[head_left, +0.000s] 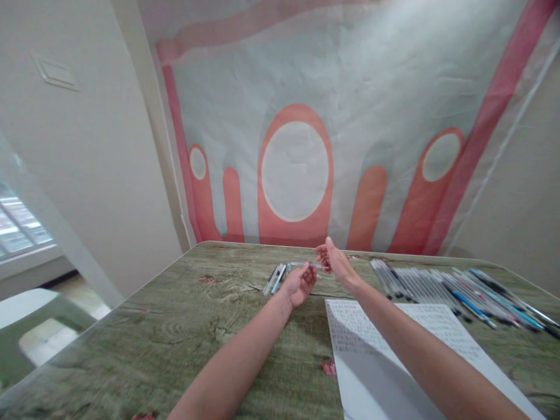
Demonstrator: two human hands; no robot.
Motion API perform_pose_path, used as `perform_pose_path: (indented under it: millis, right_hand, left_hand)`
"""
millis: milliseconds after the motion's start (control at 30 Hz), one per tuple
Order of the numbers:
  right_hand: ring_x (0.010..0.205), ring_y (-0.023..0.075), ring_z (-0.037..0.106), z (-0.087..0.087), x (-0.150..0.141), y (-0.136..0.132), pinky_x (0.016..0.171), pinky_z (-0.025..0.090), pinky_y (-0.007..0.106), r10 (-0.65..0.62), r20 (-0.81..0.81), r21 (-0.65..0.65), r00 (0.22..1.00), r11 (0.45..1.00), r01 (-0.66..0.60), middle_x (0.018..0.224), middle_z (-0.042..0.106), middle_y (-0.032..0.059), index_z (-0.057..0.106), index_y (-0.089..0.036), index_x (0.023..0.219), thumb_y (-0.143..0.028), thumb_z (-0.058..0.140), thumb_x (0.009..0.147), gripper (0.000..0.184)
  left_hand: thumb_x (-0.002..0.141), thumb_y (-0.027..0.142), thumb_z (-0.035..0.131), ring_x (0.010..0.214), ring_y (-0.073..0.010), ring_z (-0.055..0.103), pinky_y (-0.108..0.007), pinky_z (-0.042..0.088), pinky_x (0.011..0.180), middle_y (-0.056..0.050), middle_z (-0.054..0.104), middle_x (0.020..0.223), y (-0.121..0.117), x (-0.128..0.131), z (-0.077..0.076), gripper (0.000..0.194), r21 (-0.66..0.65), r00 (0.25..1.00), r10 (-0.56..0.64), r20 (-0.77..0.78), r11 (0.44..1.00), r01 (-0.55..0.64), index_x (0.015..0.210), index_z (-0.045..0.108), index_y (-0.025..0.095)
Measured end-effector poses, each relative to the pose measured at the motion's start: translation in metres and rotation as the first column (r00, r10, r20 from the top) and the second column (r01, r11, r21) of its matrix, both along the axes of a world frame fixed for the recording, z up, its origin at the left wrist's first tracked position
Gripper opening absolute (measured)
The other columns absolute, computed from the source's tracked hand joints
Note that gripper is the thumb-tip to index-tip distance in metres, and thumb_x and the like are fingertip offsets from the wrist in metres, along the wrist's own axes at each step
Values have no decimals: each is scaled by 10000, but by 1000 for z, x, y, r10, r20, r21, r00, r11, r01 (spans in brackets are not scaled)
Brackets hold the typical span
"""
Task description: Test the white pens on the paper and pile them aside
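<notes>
My left hand (pixel 300 286) is closed in a pinch around a slim, translucent pen (pixel 298 265), held nearly level above the table. Just beyond its right end is my right hand (pixel 333 262), thumb raised away from loosely bent fingers; whether a fingertip touches the pen is hard to make out. Left of my left hand, a few pens (pixel 278 279) lie side by side, one of them light blue. Farther right, a long row of clear, black and blue pens (pixel 420 286) spreads over the table.
A sheet of handwritten paper (pixel 394 326) lies under my right forearm on the wood-patterned table (pixel 184 326). Behind the table's far edge rises a wall covering (pixel 297 230) with red and white shapes. At the left stands a pale chair (pixel 48 344).
</notes>
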State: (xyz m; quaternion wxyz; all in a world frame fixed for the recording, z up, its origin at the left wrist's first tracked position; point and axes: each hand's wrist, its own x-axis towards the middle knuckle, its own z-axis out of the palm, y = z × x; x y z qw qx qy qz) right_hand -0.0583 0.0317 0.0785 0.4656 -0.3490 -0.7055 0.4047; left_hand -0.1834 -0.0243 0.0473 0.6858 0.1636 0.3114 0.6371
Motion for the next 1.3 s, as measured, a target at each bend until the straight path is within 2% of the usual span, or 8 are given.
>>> perform_pose_path:
  millis: [133,267,433,567,667,733,867,1300]
  right_hand:
    - [563,129,528,-12,-10,12,529,389,231,-34,266,195,963,981,-20,676,611,49,609,-136,786,-416,338,846,394]
    - [775,176,549,-40,-24,9,698,384,257,-128,656,417,744,883,-216,779,641,71,645,-166,776,-205,480,784,170]
    - [854,215,513,-57,-34,-3,766,371,292,-232,750,507,619,804,-312,791,617,102,632,-167,796,-162,485,783,147]
    - [881,204,498,-53,-28,-3,800,375,304,-186,614,540,768,808,-236,860,595,102,617,-161,915,-162,433,810,212]
    - [857,182,521,-46,-17,0,769,406,293,-117,333,453,936,890,-50,907,596,93,609,-159,970,-233,405,835,255]
    - [792,172,549,-42,-8,-1,720,431,291,-79,138,306,987,951,34,892,617,88,607,-151,976,-305,416,831,285]
    - [710,169,575,-37,3,-7,666,455,296,-55,-78,97,995,993,62,849,652,86,614,-133,966,-395,495,773,346]
    - [726,180,597,-30,8,-15,689,465,311,-51,-103,149,993,987,66,828,669,77,656,-160,878,-390,544,730,296]
  left_hand:
    - [809,172,512,642,-56,597,-156,494,654,-20,625,678,6,-20,11,105,44,982,168,89,984,-172,768,587,110]
    - [817,164,495,703,-61,606,-159,496,695,-24,641,725,10,-34,10,118,71,965,235,116,967,-244,781,599,122]
    - [804,141,510,684,-62,603,-170,496,703,-26,642,715,12,-37,0,96,88,960,233,157,965,-249,777,599,118]
    - [794,140,523,696,-71,606,-190,495,727,-34,642,724,12,-37,-4,80,100,962,246,121,961,-258,776,597,116]
    - [784,133,537,696,-72,609,-186,493,730,-36,646,737,12,-34,-8,61,129,966,229,121,961,-244,805,591,116]
    - [778,124,544,694,-74,612,-184,494,724,-38,648,743,11,-29,-10,57,135,969,215,121,964,-230,816,585,115]
    - [769,115,555,704,-85,617,-188,499,707,-46,647,754,9,-18,-15,67,142,978,175,112,972,-190,834,572,111]
    - [749,114,583,729,-92,618,-199,496,723,-50,642,779,6,-9,-18,130,173,989,145,24,974,-147,876,553,113]
